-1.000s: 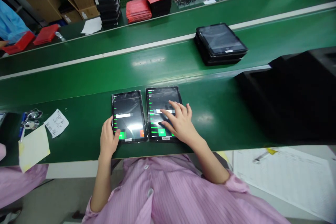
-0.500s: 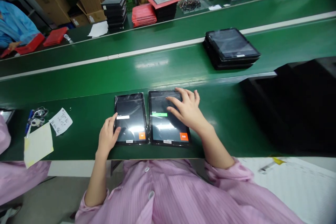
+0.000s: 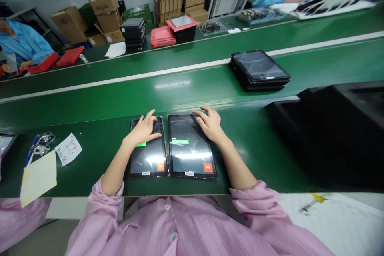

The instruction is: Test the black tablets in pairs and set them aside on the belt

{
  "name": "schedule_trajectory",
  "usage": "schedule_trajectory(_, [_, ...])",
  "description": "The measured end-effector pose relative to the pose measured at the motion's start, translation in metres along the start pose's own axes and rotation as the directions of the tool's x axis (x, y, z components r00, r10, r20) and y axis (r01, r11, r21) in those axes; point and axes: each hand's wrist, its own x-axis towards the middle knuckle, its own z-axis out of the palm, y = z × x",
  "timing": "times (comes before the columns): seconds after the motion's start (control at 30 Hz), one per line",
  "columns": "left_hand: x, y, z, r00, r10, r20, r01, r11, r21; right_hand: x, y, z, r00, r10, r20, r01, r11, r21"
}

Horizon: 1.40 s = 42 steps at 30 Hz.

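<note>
Two black tablets lie side by side, face up, on the green bench in front of me. Over the upper half of the left tablet [image 3: 148, 160] is my left hand [image 3: 145, 129], fingers spread and nothing in it. That screen has a green bar, partly covered by my hand, and an orange button at lower right. The right tablet [image 3: 192, 154] shows a green bar and an orange-red button. My right hand [image 3: 211, 123] is open at its upper right corner, fingers apart; whether the fingertips touch the glass I cannot tell.
Stacked tablets [image 3: 260, 68] sit on the belt ahead, with a large black bin [image 3: 330, 136] at right. Handwritten paper [image 3: 69, 149], a yellowish sheet [image 3: 39, 178] and a blue pen [image 3: 31, 150] lie left. Co-workers in blue sleeves sit across the line.
My left hand has moved from the left tablet's left edge up over its upper half. The left screen's white bar is now green. My right hand has shifted slightly toward its tablet's top corner.
</note>
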Motion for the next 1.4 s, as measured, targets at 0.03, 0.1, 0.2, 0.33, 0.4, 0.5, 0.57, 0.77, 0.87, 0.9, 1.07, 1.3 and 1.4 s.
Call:
schedule_trajectory(0.03, [0.01,0.007,0.001,0.999,0.009,0.048,-0.01,1.0,0.02,-0.001,0.002,0.001,1.0,-0.003,0.002,0.003,1.0,-0.009])
schedule_trajectory(0.1, [0.019,0.023,0.002,0.992,-0.013,0.128,0.005,0.998,0.064,-0.001,0.004,0.001,1.0,-0.018,0.002,0.018,1.0,-0.018])
schedule_trajectory(0.2, [0.01,0.041,0.001,0.974,-0.02,0.227,-0.005,0.994,0.109,-0.001,0.003,-0.003,0.997,-0.075,-0.011,0.075,0.997,0.024])
schedule_trajectory(0.33, [-0.005,0.039,-0.004,0.981,0.001,0.193,-0.022,0.994,0.104,-0.001,0.001,-0.009,0.987,-0.157,-0.022,0.159,0.983,0.092])
schedule_trajectory(0.4, [-0.001,0.03,-0.004,0.993,-0.047,0.109,0.032,0.989,0.141,-0.001,0.0,-0.009,0.993,-0.114,-0.036,0.116,0.989,0.092])
schedule_trajectory(0.5, [0.009,0.018,-0.003,0.984,-0.045,0.173,0.025,0.993,0.118,-0.002,0.002,-0.006,0.998,-0.036,-0.049,0.041,0.994,0.097])
schedule_trajectory(0.57, [0.009,0.017,-0.006,0.959,0.015,0.285,-0.026,0.999,0.035,-0.002,0.004,-0.006,0.998,-0.047,-0.043,0.053,0.99,0.128])
schedule_trajectory(0.77, [-0.007,0.018,-0.029,0.958,0.034,0.283,-0.036,0.999,0.001,-0.002,0.009,-0.014,0.988,-0.049,-0.149,0.085,0.964,0.25])
schedule_trajectory(0.87, [-0.004,0.005,-0.032,0.972,-0.123,0.198,0.092,0.983,0.158,-0.001,0.011,-0.014,0.982,-0.006,-0.187,0.054,0.966,0.255])
schedule_trajectory(0.9, [-0.002,0.0,-0.031,0.967,-0.164,0.193,0.126,0.973,0.193,-0.001,0.012,-0.013,0.983,-0.009,-0.184,0.054,0.969,0.242])
schedule_trajectory(1.07, [0.002,-0.015,-0.033,0.962,-0.179,0.207,0.158,0.981,0.115,-0.002,0.01,-0.009,0.99,-0.047,-0.135,0.075,0.975,0.21])
schedule_trajectory(1.3, [0.029,-0.024,-0.031,0.975,-0.141,0.17,0.167,0.975,-0.15,0.0,0.009,-0.011,0.98,0.062,-0.187,0.01,0.933,0.36])
schedule_trajectory(1.4, [0.045,-0.024,-0.019,0.974,-0.132,0.183,0.162,0.974,-0.157,0.001,0.015,-0.005,0.964,0.226,-0.143,-0.131,0.865,0.484])
